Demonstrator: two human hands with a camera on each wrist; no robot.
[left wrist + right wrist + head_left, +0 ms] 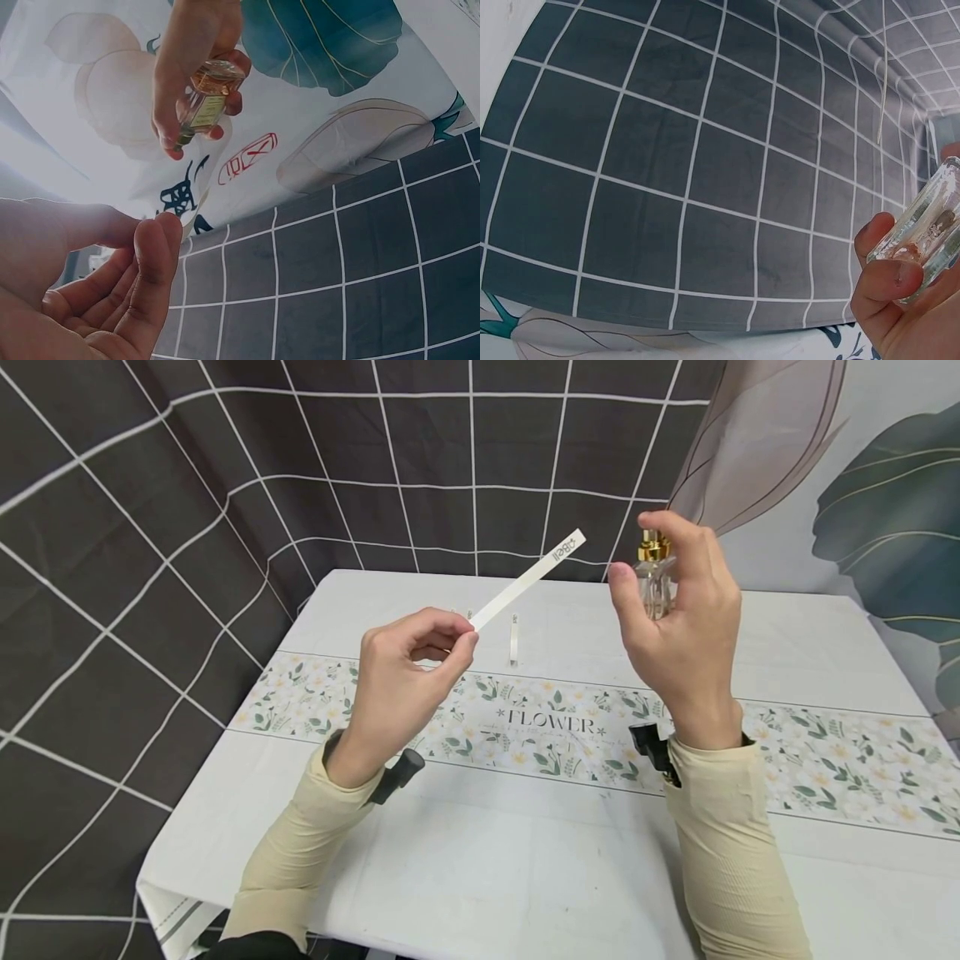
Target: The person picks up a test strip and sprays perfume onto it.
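Between thumb and forefinger, my left hand (405, 681) pinches the lower end of a white paper test strip (525, 583) with dark lettering near its far tip. The strip slants up to the right. My right hand (686, 618) grips a clear glass perfume bottle (654, 581), raised above the table, with the index finger on its gold spray top (654, 545). The bottle's nozzle end is level with the strip's tip, some way to its right. Fingers wrap the glass bottle (922, 232) in the right wrist view. A pale label (208, 110) shows on the bottle in the left wrist view.
Another paper strip (513, 643) lies on the white tablecloth (495, 860), beyond the floral band (555, 722) lettered FLOWER. More small strip ends (469, 613) peek out behind the left hand. A dark gridded curtain (420, 460) closes off the back and left.
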